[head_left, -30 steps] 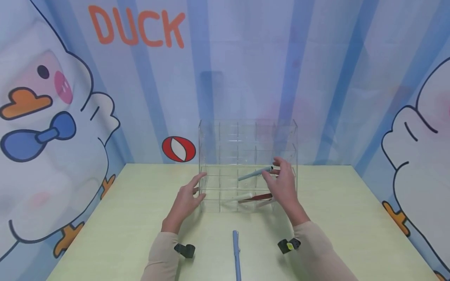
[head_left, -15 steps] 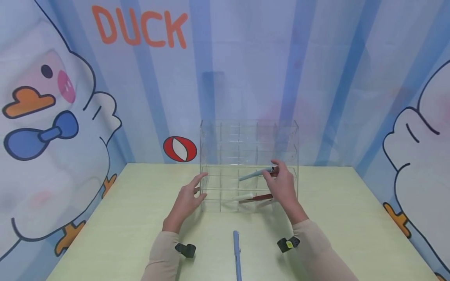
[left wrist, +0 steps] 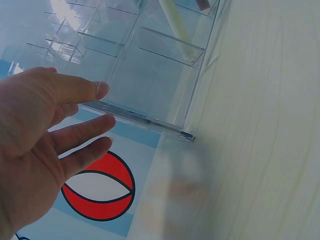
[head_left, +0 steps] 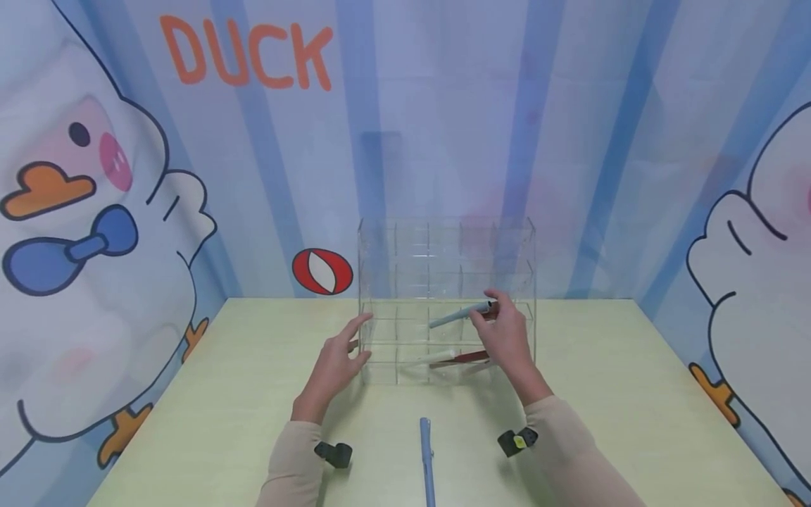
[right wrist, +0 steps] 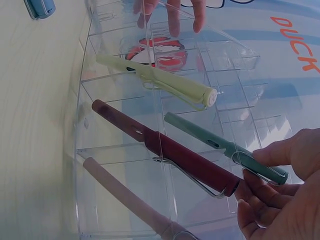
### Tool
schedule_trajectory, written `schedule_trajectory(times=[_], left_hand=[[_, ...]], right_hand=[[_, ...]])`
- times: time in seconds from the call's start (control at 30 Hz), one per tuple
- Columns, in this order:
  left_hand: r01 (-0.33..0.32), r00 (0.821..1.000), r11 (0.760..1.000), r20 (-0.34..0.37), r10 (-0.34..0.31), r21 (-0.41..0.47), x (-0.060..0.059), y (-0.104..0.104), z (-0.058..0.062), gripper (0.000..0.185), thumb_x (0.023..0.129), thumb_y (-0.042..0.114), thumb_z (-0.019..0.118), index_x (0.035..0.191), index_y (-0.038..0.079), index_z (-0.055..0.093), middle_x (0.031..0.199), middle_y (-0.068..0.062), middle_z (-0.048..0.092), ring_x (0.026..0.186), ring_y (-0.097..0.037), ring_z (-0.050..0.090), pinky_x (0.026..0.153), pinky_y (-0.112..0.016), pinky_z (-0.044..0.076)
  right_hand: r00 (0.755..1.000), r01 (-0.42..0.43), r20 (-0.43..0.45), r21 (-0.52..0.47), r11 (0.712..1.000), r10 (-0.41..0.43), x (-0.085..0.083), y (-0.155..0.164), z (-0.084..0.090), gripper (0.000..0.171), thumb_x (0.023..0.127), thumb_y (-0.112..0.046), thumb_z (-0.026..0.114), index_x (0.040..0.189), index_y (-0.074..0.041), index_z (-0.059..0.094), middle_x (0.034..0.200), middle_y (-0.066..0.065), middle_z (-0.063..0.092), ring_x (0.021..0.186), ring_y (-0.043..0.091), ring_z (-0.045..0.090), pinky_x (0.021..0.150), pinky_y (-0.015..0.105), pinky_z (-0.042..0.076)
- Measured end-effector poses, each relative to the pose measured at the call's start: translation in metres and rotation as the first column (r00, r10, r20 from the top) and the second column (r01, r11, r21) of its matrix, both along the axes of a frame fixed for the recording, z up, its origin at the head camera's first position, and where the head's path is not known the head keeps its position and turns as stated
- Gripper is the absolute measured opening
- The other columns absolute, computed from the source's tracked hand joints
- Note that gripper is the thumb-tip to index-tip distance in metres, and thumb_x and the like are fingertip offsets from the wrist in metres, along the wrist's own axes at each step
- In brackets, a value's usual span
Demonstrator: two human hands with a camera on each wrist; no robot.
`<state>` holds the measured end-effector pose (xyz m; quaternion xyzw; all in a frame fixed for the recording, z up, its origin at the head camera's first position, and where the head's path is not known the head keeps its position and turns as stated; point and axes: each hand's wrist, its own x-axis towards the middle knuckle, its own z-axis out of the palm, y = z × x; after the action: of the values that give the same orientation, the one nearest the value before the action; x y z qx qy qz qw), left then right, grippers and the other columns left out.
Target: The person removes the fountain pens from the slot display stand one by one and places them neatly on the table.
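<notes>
A clear acrylic rack [head_left: 412, 343] with several compartments stands on the table. My right hand [head_left: 507, 336] pinches the capped end of a blue-green pen [right wrist: 200, 134] between thumb and fingers. That pen slants, its other end pointing left into the rack, above the lowest row. In the lowest row lean a cream pen [right wrist: 177, 85], a dark red pen [right wrist: 185, 160] and a pink pen [right wrist: 122, 195]. My left hand [head_left: 332, 362] is at the rack's left side, fingers fairly straight, the index finger and thumb by its edge. Whether they press on it is hard to see.
A blue pen [head_left: 426, 451] lies on the pale table [head_left: 253, 394] in front of the rack, between my forearms. Behind the rack hangs a blue striped backdrop [head_left: 437, 127] with duck drawings. Each wrist carries a small black camera [head_left: 334, 454].
My right hand has shifted slightly left, its fingers closer around the pen's capped end. The left hand, the rack and the other pens stay where they were.
</notes>
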<state>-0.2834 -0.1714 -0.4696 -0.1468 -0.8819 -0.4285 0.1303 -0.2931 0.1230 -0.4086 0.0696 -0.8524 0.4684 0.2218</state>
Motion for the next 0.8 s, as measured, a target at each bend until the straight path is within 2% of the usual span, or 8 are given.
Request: schedule_trajectory(times=[0.4,0.6,0.8], left_hand=[[0.005,1.0,1.0,0.015,-0.005,0.012,-0.0017,-0.0017,-0.0006,0.073,0.08,0.003,0.067,0.135,0.038,0.035,0.138,-0.007,0.038,0.105,-0.034,0.055,0.078,-0.043,0.05],[0.005,1.0,1.0,0.01,-0.005,0.011,-0.002,-0.0021,-0.0005,0.074,0.08,0.004,0.067,0.135,0.04,0.035,0.138,-0.006,0.039,0.104,-0.033,0.055,0.079,-0.044,0.05],[0.004,1.0,1.0,0.004,-0.004,-0.005,-0.001,-0.0022,0.0,0.072,0.08,0.004,0.067,0.136,0.035,0.035,0.138,-0.006,0.039,0.104,-0.032,0.056,0.078,-0.04,0.051]], right_hand=[[0.997,-0.004,-0.074,-0.101,0.995,-0.003,-0.0006,-0.0009,-0.0004,0.046,0.08,-0.008,0.067,0.121,0.001,0.048,0.086,0.011,0.064,0.076,0.021,0.062,0.065,0.03,0.052],[0.995,-0.006,-0.095,-0.156,0.988,-0.009,0.0029,-0.0002,0.001,0.047,0.079,-0.01,0.068,0.121,-0.002,0.048,0.088,0.008,0.064,0.079,0.018,0.062,0.068,0.027,0.052],[0.99,-0.043,-0.141,-0.262,0.964,0.005,0.0059,0.0006,0.0005,0.047,0.079,-0.009,0.069,0.121,-0.004,0.049,0.089,0.008,0.062,0.081,0.016,0.062,0.066,0.019,0.051]])
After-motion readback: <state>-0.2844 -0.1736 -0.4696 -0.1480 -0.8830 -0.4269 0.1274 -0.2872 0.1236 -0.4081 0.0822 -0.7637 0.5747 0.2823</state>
